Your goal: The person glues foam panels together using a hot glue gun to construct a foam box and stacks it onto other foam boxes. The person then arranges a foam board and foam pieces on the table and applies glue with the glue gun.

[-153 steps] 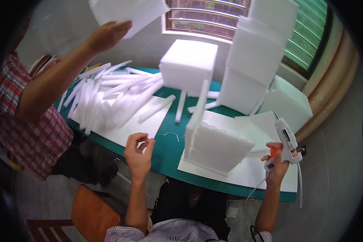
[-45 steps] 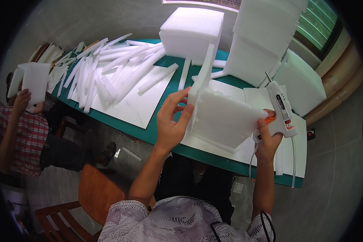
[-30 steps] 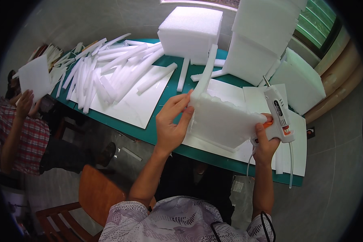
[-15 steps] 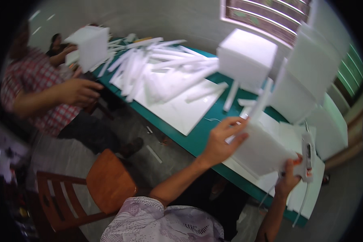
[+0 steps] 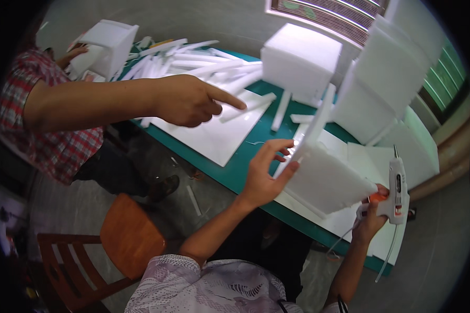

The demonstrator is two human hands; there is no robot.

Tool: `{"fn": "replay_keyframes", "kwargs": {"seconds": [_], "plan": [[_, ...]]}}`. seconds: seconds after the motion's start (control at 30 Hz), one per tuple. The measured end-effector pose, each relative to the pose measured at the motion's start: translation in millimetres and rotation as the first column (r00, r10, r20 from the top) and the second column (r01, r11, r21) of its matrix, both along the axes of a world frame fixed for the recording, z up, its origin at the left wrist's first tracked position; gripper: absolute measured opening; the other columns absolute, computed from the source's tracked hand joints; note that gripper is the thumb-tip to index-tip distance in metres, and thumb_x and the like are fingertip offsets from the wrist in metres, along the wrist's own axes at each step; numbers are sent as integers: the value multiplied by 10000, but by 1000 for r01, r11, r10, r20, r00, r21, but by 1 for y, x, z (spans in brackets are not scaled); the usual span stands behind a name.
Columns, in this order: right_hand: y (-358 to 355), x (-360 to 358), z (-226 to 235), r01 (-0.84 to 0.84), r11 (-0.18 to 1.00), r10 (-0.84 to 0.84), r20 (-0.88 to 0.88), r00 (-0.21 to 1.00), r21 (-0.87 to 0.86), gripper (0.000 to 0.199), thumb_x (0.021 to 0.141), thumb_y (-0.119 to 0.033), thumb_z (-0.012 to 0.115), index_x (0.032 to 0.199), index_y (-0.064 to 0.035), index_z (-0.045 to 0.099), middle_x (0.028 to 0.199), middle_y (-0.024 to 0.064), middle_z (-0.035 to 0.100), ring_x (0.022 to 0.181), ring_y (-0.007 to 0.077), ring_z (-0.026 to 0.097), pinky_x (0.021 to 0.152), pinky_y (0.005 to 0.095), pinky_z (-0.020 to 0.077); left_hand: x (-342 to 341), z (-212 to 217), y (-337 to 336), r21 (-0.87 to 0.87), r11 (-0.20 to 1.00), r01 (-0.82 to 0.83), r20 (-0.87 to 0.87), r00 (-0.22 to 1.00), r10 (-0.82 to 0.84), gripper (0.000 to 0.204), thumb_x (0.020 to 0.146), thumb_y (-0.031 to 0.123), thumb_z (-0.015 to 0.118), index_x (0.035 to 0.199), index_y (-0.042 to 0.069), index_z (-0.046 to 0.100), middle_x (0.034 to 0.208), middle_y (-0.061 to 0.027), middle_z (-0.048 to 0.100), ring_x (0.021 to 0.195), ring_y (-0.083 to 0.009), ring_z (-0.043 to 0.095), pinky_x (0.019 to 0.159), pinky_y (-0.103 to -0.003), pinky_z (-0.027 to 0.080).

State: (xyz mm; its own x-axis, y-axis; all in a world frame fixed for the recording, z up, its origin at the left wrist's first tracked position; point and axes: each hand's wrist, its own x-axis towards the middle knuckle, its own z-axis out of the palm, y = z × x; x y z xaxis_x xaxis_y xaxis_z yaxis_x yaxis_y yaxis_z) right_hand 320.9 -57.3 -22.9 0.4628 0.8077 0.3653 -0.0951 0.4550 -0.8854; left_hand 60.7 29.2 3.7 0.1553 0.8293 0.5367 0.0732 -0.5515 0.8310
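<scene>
My left hand (image 5: pixel 269 175) grips a thin white foam panel (image 5: pixel 317 124) by its edge, fingers on one side and thumb on the other. This panel stands upright against another white foam panel (image 5: pixel 326 180), and the two meet at a corner over the table. In my right hand (image 5: pixel 369 221) is a white hot glue gun (image 5: pixel 398 190), its metal nozzle pointing up and a glue stick hanging from its back end. An orange part shows by my right fingers, close to the foam panel's right edge.
A co-worker's hand (image 5: pixel 193 101) points across the green table (image 5: pixel 235 167) from the left. White foam strips (image 5: pixel 193 65) are heaped at the back. White foam boxes (image 5: pixel 300 62) stand behind and right of my work. A wooden chair (image 5: pixel 130 229) is at lower left.
The co-worker's arm has reached right over the table, index finger now stretched out. My view has shifted slightly. My hands keep hold of the foam panel and the glue gun, which stands more upright.
</scene>
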Motion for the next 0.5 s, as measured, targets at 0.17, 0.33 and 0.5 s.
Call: {"fn": "replay_keyframes", "kwargs": {"seconds": [0.17,0.33,0.5], "plan": [[-4,4,4,9,999,-10,-30,999,-49,452,846,-282,723,1117,-54,441,1176,114,504,1190,321,517,1012,454,461,-11,-19,-1,-40,999,14,11,1000,-14,342,877,102,648,1197,30,551,1134,-85,581,945,-167,572,780,-276,472],[-8,10,2,47,998,-48,-14,999,-51,407,859,-263,710,1085,-45,451,1124,122,535,1138,319,566,930,402,532,-30,-44,-5,-150,987,-49,-19,999,47,278,851,51,644,1125,27,598,1068,-96,614,890,-169,605,739,-282,499],[-19,27,-7,79,993,-78,12,997,-85,432,868,-310,691,1134,-63,456,1168,121,523,1134,281,553,980,451,491,-66,-57,-4,-128,970,-207,-196,964,179,185,855,42,627,1038,10,631,942,-99,644,821,-180,623,702,-282,498]]}}
